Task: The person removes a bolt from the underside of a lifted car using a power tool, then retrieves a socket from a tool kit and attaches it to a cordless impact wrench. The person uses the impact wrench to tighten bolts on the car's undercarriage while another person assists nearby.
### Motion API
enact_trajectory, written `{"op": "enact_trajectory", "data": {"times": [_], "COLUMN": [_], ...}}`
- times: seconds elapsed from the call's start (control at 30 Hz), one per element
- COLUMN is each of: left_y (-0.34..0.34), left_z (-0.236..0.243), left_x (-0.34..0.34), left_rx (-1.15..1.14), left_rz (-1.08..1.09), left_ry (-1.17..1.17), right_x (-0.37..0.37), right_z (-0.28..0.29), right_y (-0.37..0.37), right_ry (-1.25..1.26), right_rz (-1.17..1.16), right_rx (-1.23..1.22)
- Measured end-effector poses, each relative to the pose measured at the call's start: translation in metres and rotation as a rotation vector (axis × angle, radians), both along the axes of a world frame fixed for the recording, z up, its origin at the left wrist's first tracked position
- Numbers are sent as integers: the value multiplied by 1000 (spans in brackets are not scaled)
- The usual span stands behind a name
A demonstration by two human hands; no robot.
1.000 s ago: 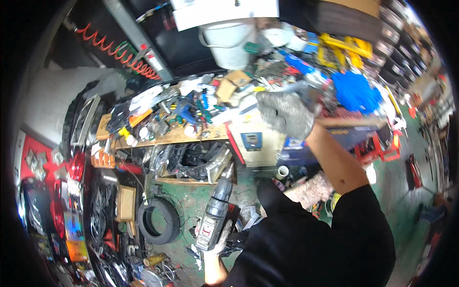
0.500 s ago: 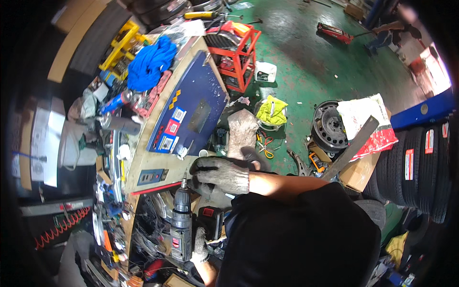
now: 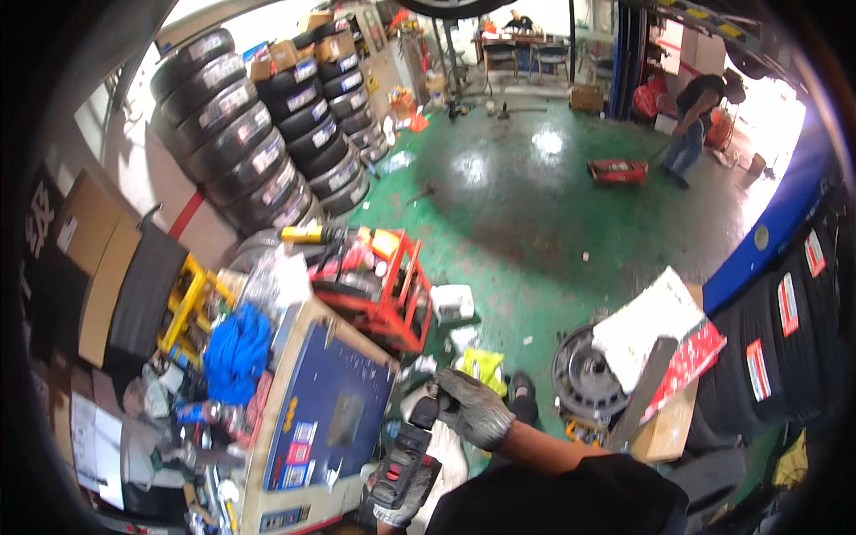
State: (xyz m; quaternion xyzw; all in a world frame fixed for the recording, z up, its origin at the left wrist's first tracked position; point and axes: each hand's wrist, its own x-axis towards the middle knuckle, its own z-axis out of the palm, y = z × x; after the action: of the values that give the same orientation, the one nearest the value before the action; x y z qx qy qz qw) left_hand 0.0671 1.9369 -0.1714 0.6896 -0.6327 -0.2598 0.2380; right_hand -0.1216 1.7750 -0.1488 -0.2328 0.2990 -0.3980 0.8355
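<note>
A dark cordless drill [image 3: 403, 468] points away from me, tilted slightly right, low in the view. My left hand [image 3: 400, 512], in a grey-white knit glove, is closed around the drill's handle. My right hand [image 3: 475, 410], in a similar glove with darkened fingers, is at the front end of the drill, beside its chuck [image 3: 423, 411]. The right fingers are curled, and whatever they may grip there is hidden. Just beyond that hand lies a bright yellow-green cloth [image 3: 484, 366]. The blue-fronted cabinet [image 3: 308, 392] stands to the left of the drill.
Blue cloth [image 3: 237, 353] and clutter cover the cabinet top. A red tool cart [image 3: 406, 299] stands beyond. On the right are a steel wheel [image 3: 584, 374], a white-and-red bag [image 3: 660, 325] and tyres [image 3: 758, 357]. Far off, a person [image 3: 695, 125] stands by a red floor jack [image 3: 618, 170].
My view has tipped up, bringing tyre stacks and the far floor into sight. The drill now leans right instead of standing nearly straight, and my right hand is closer to its front end.
</note>
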Motion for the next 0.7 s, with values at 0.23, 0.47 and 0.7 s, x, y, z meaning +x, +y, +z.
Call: {"op": "enact_trajectory", "data": {"times": [0.23, 0.47, 0.7], "left_y": [-321, -505, -672], "left_z": [4, 29, 19], "left_x": [-141, -243, -286], "left_rx": [-279, -95, -185], "left_rz": [-321, -560, -834], "left_ry": [107, 491, 205], "right_x": [-157, -270, -325], "right_z": [18, 41, 3], "right_y": [-252, -370, -504], "right_ry": [33, -33, -198], "right_rz": [-543, -897, -1037], "right_rx": [291, 120, 124]}}
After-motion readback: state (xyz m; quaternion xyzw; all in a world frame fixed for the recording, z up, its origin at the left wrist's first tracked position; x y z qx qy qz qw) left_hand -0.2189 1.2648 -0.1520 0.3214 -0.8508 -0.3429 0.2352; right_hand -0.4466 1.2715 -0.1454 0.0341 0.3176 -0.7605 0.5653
